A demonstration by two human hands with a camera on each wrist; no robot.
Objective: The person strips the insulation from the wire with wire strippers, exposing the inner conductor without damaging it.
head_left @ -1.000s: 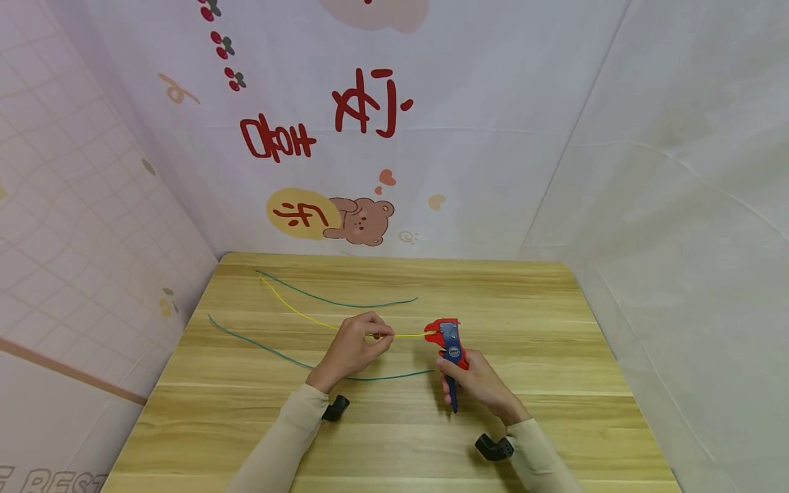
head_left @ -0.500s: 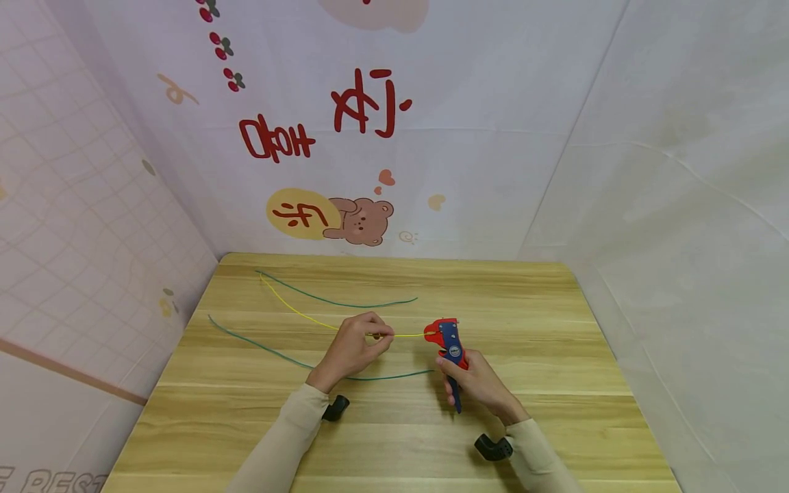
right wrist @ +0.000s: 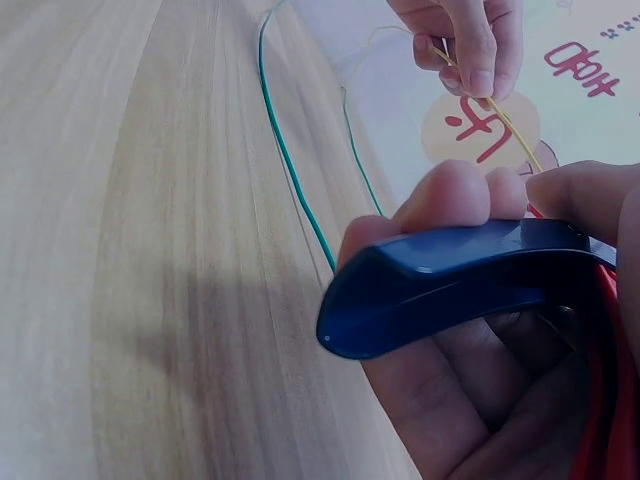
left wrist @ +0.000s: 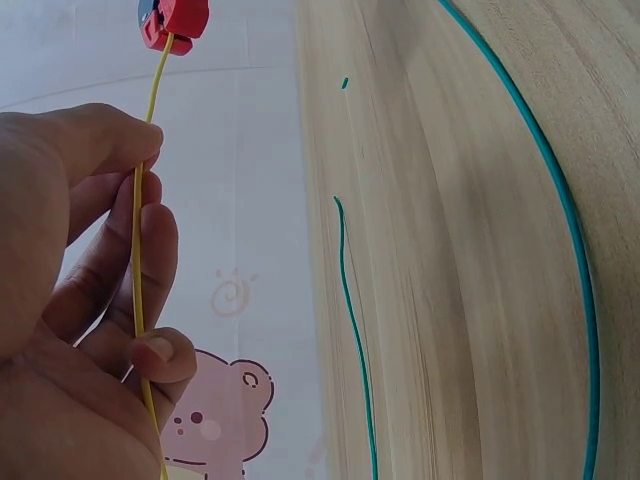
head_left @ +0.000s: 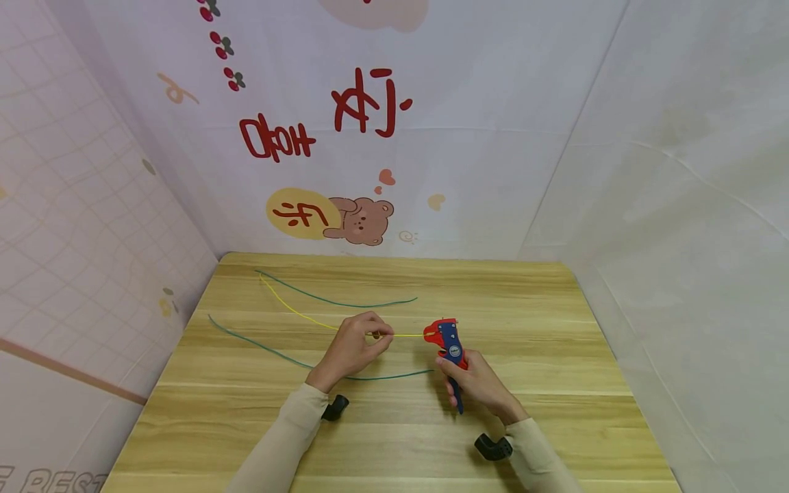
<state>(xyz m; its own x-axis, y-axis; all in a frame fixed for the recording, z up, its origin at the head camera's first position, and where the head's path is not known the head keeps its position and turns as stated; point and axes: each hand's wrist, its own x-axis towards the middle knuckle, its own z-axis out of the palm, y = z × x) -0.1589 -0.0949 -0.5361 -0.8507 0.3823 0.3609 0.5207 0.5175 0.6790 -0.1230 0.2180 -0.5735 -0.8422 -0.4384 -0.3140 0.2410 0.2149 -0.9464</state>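
My left hand [head_left: 360, 339] pinches a thin yellow wire [head_left: 408, 335] between thumb and fingertips. In the left wrist view, the yellow wire [left wrist: 137, 240] runs along the curled fingers and up to the red mouth of a wire stripper [left wrist: 180, 22]. My right hand [head_left: 481, 380] grips that red and blue wire stripper [head_left: 448, 335], fingers wrapped round its handles. Its blue handle [right wrist: 450, 275] fills the middle of the right wrist view. The wire's right end is hidden inside the tool's mouth; its other end trails to the upper left.
One green wire [head_left: 345, 304] lies along the back of the wooden table [head_left: 555, 411]. Another green wire [head_left: 265, 348] passes under the left wrist. In the left wrist view a tiny green piece [left wrist: 345, 83] lies on the wood. Printed cloth walls [head_left: 481, 137] surround the table.
The stripper's blue handle has swung slightly toward the right palm, and its blue head has shifted a little against the red part. The left hand stays in place on the yellow wire.
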